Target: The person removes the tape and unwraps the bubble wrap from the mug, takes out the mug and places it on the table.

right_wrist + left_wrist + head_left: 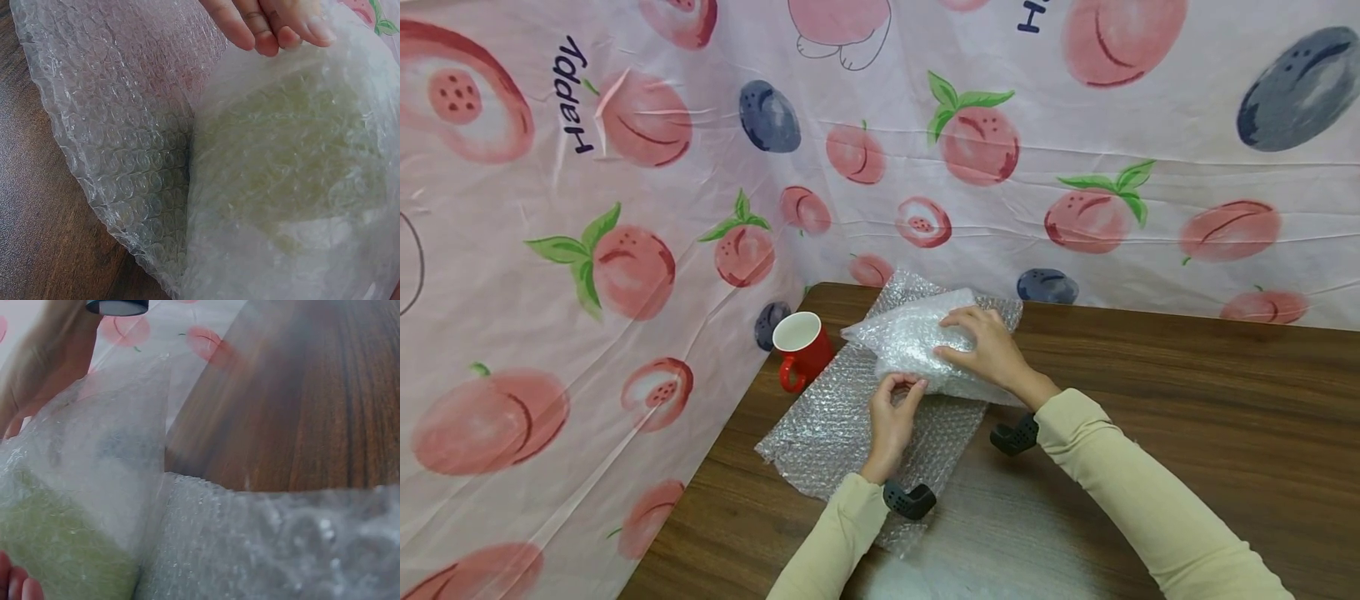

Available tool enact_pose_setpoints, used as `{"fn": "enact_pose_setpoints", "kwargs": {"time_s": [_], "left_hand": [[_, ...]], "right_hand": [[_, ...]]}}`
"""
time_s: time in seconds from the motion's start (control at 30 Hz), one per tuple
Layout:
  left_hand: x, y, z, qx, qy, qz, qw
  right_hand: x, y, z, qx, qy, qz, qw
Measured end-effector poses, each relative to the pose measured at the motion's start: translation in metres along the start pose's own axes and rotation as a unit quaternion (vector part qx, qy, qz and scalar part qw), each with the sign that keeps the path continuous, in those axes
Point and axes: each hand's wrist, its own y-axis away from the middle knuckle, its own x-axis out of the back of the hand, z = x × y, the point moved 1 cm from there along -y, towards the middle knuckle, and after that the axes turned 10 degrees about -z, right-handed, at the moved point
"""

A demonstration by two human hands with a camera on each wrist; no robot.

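A plump bundle in clear bubble wrap [910,337] lies on a flat bubble wrap sheet [820,425]. In the wrist views a pale green patch shows through the bundle's film; what is inside is blurred. My right hand [988,350] holds the bundle from its right side, thumb and fingers spread apart in a curve over it. At the near edge, my left hand [895,417] pinches the wrap, with thumb and fingertips together. The right wrist view has the left fingertips [269,47] at the top of the bundle.
A red mug [808,354] with a white inside stands left of the sheet, handle toward me. The brown wooden table [1187,400] extends to the right. Fruit-printed cloth [880,200] hangs along the table's back and left sides. Both wrists carry black camera mounts [910,500].
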Motion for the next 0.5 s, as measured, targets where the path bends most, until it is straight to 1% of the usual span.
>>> {"fn": "enact_pose_setpoints", "kwargs": {"time_s": [0.17,0.3,0.5], "left_hand": [[0.002,-0.002,0.0,0.013,-0.003,-0.024,0.9996],[0.002,-0.002,0.001,0.023,-0.011,-0.028,0.9993],[0.002,-0.008,-0.024,0.02,-0.031,-0.026,0.999]], "right_hand": [[0.001,0.0,0.0,0.001,0.001,0.001,1.0],[0.0,0.001,-0.001,0.0,0.001,0.0,1.0],[0.001,0.002,-0.002,0.005,-0.002,-0.002,1.0]]}}
